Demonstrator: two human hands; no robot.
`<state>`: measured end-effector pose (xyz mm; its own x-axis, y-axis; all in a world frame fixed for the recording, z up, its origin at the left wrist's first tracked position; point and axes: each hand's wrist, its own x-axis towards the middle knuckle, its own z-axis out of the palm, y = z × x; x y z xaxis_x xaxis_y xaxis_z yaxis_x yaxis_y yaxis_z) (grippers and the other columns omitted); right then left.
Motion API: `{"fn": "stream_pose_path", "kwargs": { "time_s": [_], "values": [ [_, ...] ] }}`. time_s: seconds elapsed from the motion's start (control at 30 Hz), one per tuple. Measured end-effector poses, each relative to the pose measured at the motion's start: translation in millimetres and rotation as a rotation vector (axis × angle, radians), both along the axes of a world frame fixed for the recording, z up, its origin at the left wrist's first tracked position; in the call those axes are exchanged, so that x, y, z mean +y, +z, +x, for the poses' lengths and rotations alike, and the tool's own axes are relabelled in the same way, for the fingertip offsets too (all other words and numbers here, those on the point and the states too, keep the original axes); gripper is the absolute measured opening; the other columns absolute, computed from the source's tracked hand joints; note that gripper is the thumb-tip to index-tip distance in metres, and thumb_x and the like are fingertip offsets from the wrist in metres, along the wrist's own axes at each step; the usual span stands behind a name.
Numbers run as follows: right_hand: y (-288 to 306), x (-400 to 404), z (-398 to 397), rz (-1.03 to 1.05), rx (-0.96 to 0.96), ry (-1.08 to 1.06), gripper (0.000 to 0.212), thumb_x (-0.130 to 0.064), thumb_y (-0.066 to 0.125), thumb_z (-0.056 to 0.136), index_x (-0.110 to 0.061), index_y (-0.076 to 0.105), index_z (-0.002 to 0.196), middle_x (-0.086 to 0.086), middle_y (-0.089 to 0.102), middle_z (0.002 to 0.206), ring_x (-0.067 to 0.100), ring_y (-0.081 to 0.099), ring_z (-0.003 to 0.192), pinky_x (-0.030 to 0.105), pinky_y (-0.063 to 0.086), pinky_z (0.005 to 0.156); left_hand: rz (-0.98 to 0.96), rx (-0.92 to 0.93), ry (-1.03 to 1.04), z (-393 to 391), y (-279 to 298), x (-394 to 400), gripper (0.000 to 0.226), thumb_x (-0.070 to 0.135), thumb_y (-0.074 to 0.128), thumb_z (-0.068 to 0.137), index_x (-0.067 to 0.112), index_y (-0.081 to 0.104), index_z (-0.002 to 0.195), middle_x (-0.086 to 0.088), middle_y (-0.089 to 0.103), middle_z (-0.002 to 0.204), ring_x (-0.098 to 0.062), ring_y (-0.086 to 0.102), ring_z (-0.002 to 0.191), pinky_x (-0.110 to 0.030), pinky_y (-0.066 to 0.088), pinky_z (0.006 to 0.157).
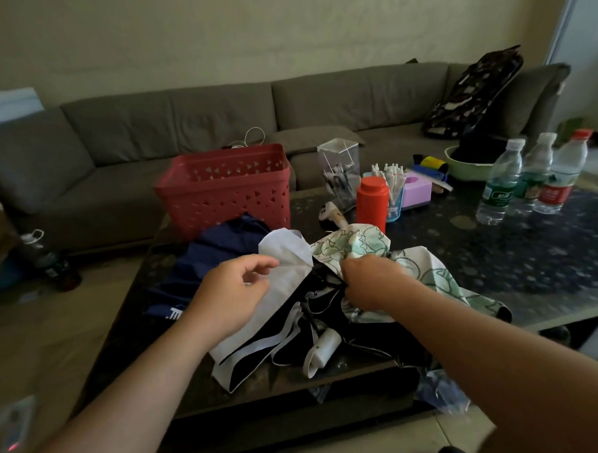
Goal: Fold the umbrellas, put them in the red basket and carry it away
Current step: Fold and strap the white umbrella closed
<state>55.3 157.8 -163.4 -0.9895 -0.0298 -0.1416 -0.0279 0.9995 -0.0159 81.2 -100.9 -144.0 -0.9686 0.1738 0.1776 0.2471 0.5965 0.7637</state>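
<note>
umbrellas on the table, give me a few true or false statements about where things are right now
1. The red basket already holds an umbrella. False: none shows inside it; both umbrellas lie on the table.
2. The right hand grips the floral umbrella. True.
3. The navy umbrella lies in front of the basket. True.
4. The left hand holds the orange bottle. False: it is at the white fabric; the bottle stands untouched.
</note>
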Motion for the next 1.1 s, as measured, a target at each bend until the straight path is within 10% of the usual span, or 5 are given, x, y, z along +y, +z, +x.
{"fn": "stream_pose_path", "kwargs": {
  "time_s": [0.47,0.7,0.93,1.1],
  "values": [
    [22,-44,-47,-0.493,0.273,0.196,0.034,-0.042,0.064,0.094,-0.026,0.069,0.123,0.001,0.068,0.112,0.022,0.062,0.109,0.034,0.049,0.09,0.038,0.076,0.152,-109,-28,13,0.052,0.002,0.055,0.095,0.048,0.071,0.111,0.014,0.07,0.119,-0.004,0.066,0.107,-0.015,0.047,0.081],
    [-17,-83,-75,0.041,-0.097,0.103,0.092,-0.08,0.065,0.073,-0.027,0.034,0.142,0.012,0.057,0.132,0.039,0.051,0.125,0.05,0.041,0.091,0.052,0.077,0.183,-101,-40,-6,0.041,0.009,0.061,0.1,0.042,0.07,0.123,0.021,0.063,0.124,-0.001,0.061,0.114,-0.023,0.051,0.095],
    [-25,-81,-84,-0.01,0.072,0.18,0.041,-0.042,0.06,0.09,-0.021,0.054,0.124,0.006,0.068,0.116,0.031,0.062,0.115,0.05,0.035,0.1,0.155,0.051,0.201,-94,-39,-6,0.042,0.01,0.061,0.099,0.048,0.069,0.114,0.02,0.068,0.122,0.002,0.063,0.113,-0.024,0.052,0.091],
    [3,-57,-106,-0.553,0.183,0.058,0.032,-0.028,0.063,0.086,-0.021,0.067,0.118,0.007,0.071,0.109,0.031,0.065,0.105,0.045,0.053,0.093,0.273,0.097,0.217,-82,-34,-14,0.022,0.034,0.061,0.103,0.054,0.069,0.11,0.024,0.071,0.115,0.006,0.065,0.107,-0.027,0.052,0.092]
  ]
}}
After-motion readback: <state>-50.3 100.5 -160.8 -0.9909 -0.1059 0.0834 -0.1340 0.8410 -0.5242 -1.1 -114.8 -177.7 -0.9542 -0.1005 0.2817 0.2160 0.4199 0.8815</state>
